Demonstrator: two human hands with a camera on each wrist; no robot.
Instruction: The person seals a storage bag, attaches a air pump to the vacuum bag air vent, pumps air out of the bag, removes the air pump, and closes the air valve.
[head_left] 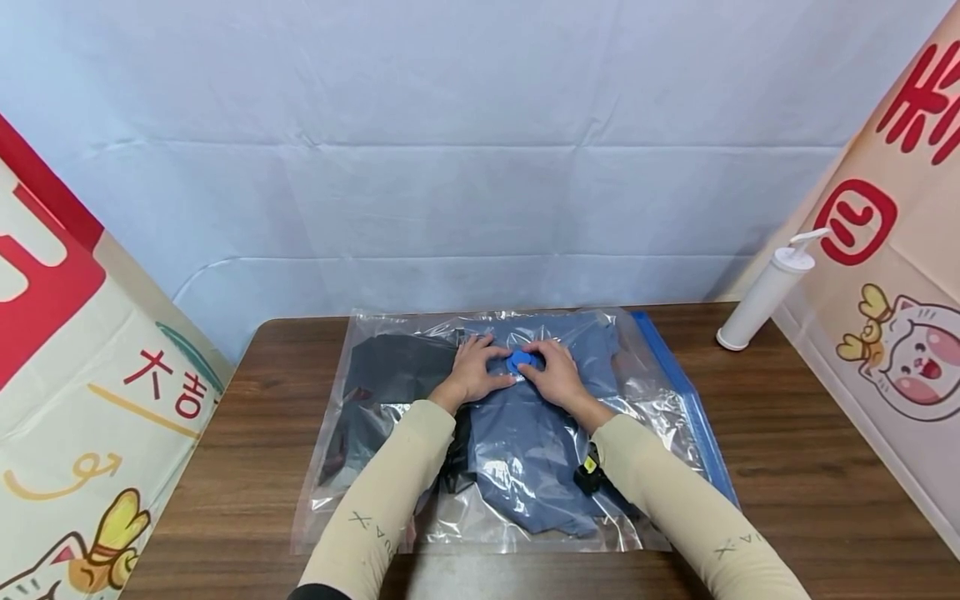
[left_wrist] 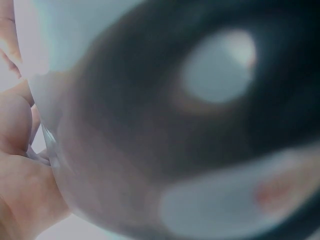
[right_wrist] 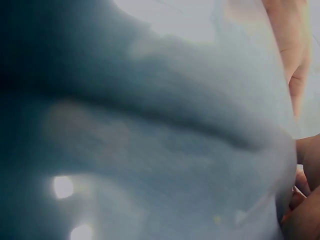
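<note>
A clear vacuum storage bag with a blue zip edge on its right lies flat on the table, folded clothes inside. Near its top middle is a round blue valve cap. My left hand grips the cap's left side, thumb below and forefinger above. From the right, my right hand curls thumb and forefinger round the same cap. Blue-grey clothing lies under the film below the hands, dark clothing to the left. Blurred, shiny film fills most of both wrist views.
A white hand pump stands tilted at the table's back right. The brown wooden table meets a pale cloth backdrop behind. Printed banners hang at left and right.
</note>
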